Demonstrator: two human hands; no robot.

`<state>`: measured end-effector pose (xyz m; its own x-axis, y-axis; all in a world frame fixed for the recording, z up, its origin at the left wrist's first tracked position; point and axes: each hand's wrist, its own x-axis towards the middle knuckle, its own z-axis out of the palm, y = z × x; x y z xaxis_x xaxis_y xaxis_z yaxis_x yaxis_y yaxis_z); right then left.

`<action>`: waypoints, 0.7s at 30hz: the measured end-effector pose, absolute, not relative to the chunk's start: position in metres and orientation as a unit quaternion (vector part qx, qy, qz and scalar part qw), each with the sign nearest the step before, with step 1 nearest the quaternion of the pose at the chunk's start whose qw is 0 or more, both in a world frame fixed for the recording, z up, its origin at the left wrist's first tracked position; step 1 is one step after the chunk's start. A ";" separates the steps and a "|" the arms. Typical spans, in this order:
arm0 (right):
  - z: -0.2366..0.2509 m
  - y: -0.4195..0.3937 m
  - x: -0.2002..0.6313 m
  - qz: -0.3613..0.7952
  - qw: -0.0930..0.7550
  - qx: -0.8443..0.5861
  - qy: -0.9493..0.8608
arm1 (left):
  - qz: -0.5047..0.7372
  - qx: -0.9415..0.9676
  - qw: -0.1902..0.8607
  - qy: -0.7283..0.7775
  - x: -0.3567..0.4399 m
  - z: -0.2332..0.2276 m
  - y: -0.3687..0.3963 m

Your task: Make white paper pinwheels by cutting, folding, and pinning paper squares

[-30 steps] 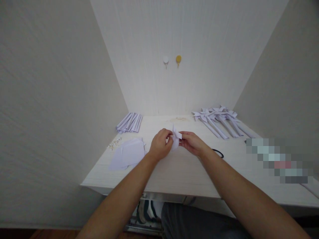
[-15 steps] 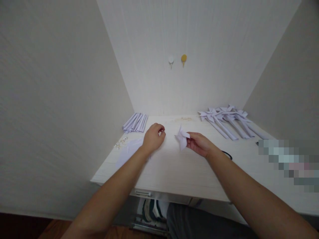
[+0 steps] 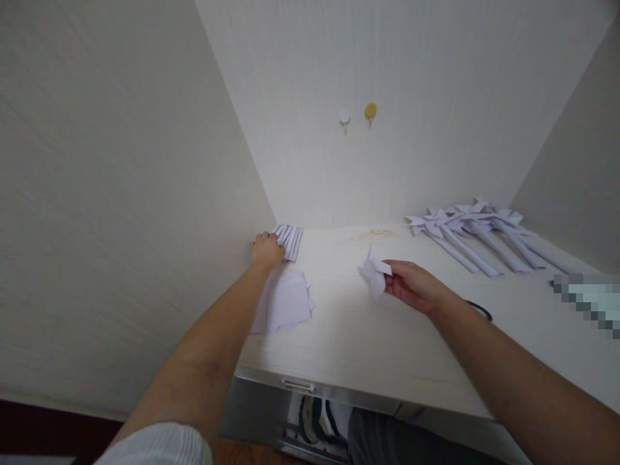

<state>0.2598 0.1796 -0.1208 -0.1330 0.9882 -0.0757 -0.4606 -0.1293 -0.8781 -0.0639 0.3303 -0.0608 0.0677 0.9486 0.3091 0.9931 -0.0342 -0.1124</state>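
A: What is held at this moment?

B: A folded paper pinwheel head is pinched at one blade between thumb and fingertips of the right hand, above the middle of the bench. The left hand is laid with curled fingers on the bundle of rolled paper sticks at the far left corner, against the wall; whether a stick is actually gripped cannot be told.

A: What could go wrong?

B: The folds could be crushed or sprung open, since the head is held by one thin edge only. Several sticks could be dragged out together and rolled off the bench, as they lie loose side by side. The stack of cut paper sheets by the left edge could be swept off by the forearm above it.
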 end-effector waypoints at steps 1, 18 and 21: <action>-0.120 0.179 0.260 0.659 0.549 -0.363 -0.364 | -0.063 -0.710 0.151 -0.685 -0.066 -0.060 0.334; -0.119 0.179 0.257 0.654 0.550 -0.381 -0.354 | -0.027 -0.700 0.149 -0.698 -0.048 -0.075 0.360; -0.119 0.179 0.257 0.652 0.551 -0.382 -0.353 | -0.018 -0.712 0.140 -0.688 -0.040 -0.077 0.363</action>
